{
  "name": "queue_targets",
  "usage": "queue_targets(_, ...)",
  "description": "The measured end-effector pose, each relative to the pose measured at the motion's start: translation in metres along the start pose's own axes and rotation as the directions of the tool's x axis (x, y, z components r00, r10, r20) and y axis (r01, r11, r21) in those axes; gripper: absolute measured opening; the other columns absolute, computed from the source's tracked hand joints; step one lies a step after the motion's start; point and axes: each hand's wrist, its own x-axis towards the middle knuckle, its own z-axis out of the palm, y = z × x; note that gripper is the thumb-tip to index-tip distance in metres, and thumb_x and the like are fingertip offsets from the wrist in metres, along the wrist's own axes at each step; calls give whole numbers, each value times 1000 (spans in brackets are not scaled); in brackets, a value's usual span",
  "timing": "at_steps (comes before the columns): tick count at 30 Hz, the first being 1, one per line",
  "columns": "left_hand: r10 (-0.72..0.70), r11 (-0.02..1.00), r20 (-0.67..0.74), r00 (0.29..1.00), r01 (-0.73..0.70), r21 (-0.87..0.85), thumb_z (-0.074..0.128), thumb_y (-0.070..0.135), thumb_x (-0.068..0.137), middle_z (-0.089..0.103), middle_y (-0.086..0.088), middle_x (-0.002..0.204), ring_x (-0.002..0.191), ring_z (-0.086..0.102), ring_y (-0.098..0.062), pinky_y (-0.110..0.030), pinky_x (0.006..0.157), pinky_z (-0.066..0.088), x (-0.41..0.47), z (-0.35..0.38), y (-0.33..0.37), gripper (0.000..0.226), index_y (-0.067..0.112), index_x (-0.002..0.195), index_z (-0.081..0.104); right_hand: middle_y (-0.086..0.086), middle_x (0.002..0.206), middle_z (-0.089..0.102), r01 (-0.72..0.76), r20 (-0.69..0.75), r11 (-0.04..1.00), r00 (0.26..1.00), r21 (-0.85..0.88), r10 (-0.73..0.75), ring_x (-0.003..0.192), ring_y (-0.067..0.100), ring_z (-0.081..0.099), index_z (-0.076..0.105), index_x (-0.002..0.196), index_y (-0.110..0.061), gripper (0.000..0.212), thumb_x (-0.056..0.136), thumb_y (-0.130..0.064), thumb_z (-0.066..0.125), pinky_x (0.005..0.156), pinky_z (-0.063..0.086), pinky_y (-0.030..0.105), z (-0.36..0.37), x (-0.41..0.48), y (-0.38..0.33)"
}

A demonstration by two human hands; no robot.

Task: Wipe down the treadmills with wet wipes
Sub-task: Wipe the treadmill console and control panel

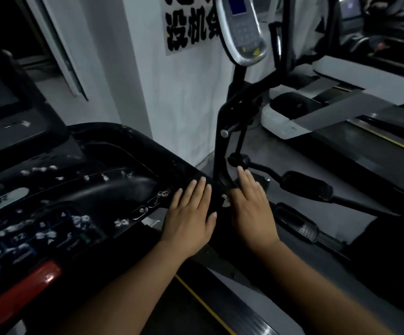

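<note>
Closest to the camera are the red stop bar [22, 291] and the keypad [19, 238] of the treadmill console [114, 187], all dotted with white flecks [121, 222] that look like wipe lint, though it's too dark to be sure. A bit further out, the left hand [191, 213] lies flat on the console's right end, fingers straight and together. The right hand [251, 206] is just beside it, also flat with fingers together, and I can't tell what it's resting on. A small white scrap [225, 200] peeks out between them, probably the wet wipe, but it's mostly hidden. My worry is that a soggy wipe dragged back over those keys pushes moisture in or bumps a button, and shreds more lint. It could also slip off the edge toward the elliptical [222, 146] beyond, under the sign [189, 27].
</note>
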Motion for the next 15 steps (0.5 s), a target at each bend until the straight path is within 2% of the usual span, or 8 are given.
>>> queue_targets(3,-15,1000,55,998,14,28,16,50,98,16,-8,167,155,14,-22,-46,124,18,8,9,-8,73,11,158,28,21,160,31,-15,8,999,1000,43,15,149,35,28,62,95,-10,8,96,-18,60,114,39,48,20,4,0)
queue_targets(5,-35,999,81,996,32,42,15,50,97,17,-8,167,154,16,-22,-46,124,18,12,12,-16,74,10,157,30,22,154,40,-51,3,995,999,81,51,144,37,38,61,93,-8,9,97,-17,62,104,49,49,31,17,-3)
queue_targets(8,-78,995,92,993,72,67,14,50,96,16,-8,167,154,15,-22,-45,124,18,17,7,-28,75,10,158,29,22,144,50,-56,-16,990,998,132,58,135,37,48,62,95,-4,23,100,-23,49,95,55,47,37,50,-8)
queue_targets(11,-138,988,97,986,131,78,6,51,94,6,-6,168,156,5,-21,-45,125,12,25,3,-45,78,12,160,18,20,143,50,-51,-48,981,997,188,61,130,35,50,61,96,-4,33,98,-27,37,92,55,44,38,88,-23)
queue_targets(13,-171,983,102,980,163,83,6,51,96,2,-6,169,156,1,-20,-44,126,10,26,3,-56,76,12,160,14,19,147,47,-29,10,981,1000,194,27,127,34,53,62,103,-4,25,99,-21,44,91,54,41,51,100,-36)
queue_targets(14,-183,981,115,976,173,90,9,50,99,-2,-5,169,156,-2,-19,-43,126,7,28,5,-62,72,13,161,11,17,150,45,-3,85,982,996,188,-13,126,32,55,62,111,-5,22,99,-17,47,94,52,39,63,98,-42)
queue_targets(15,-195,979,126,973,184,93,14,48,102,-5,-4,169,156,-5,-18,-42,126,4,29,7,-68,68,14,161,8,15,152,42,18,197,986,979,168,-51,128,31,54,60,123,-6,29,101,-18,45,100,48,37,76,89,-49)
